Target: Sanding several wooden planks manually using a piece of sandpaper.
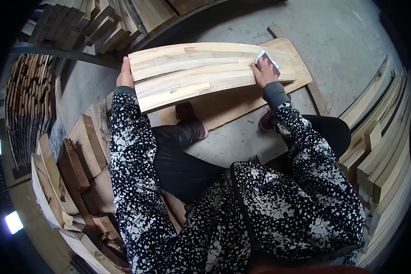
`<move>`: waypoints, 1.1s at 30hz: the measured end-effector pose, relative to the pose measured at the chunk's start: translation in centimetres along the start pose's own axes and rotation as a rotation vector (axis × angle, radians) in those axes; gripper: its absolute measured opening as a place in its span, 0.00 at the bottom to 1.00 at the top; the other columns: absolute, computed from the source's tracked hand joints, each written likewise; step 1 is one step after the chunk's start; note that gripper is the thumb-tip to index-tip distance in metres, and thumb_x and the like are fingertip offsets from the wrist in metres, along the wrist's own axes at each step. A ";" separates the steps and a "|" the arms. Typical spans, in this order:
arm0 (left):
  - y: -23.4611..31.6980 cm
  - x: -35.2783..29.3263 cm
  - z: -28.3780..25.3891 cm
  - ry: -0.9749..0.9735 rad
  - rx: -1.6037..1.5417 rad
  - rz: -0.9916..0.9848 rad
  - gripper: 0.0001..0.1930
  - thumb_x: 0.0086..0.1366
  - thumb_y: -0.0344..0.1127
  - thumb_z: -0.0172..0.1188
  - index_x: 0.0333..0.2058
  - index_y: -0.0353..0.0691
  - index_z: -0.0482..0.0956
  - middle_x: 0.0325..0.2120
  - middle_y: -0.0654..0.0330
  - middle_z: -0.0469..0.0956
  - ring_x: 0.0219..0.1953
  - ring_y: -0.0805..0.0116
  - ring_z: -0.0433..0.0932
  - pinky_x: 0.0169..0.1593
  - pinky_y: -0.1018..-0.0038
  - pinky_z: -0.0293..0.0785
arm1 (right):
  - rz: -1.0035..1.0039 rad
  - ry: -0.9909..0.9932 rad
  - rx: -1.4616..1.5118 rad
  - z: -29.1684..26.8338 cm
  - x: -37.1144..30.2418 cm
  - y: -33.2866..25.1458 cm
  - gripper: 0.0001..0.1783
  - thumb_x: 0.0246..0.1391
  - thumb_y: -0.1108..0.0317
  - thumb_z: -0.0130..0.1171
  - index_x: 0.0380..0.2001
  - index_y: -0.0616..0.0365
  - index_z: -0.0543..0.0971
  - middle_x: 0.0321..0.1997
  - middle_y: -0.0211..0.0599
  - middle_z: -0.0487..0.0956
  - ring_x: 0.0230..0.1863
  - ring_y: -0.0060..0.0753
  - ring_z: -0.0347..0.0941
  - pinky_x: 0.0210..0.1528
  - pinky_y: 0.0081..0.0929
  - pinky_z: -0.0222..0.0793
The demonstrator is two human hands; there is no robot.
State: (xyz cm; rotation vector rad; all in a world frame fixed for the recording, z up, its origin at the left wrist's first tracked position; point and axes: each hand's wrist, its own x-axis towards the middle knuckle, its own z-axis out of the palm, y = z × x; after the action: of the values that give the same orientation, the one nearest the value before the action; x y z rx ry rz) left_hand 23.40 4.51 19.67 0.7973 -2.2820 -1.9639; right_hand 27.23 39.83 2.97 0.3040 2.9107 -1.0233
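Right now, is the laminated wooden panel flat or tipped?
Tipped: the laminated wooden panel has its left end raised in the left hand, above the floor.

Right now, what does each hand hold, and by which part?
The left hand grips the pale, striped wooden panel by its left end; the right hand holds a small, flat, pale-edged pad, seemingly by its near side.
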 end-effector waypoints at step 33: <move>0.6 -1.3 -0.5 -0.300 -0.030 -0.120 0.30 0.58 0.57 0.40 0.46 0.33 0.64 0.42 0.54 0.69 0.42 0.67 0.70 0.47 0.74 0.64 | -0.947 -0.081 0.051 -1.5 3.1 1.8 0.36 0.46 0.47 0.49 0.56 0.46 0.53 0.62 0.38 0.49 0.63 0.43 0.39 0.60 0.48 0.32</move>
State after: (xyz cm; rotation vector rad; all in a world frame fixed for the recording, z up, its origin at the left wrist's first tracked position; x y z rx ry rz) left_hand 24.47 4.64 20.77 0.6932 -2.4031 -2.3068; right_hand 24.60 42.69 2.75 -1.1840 2.9176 -1.1058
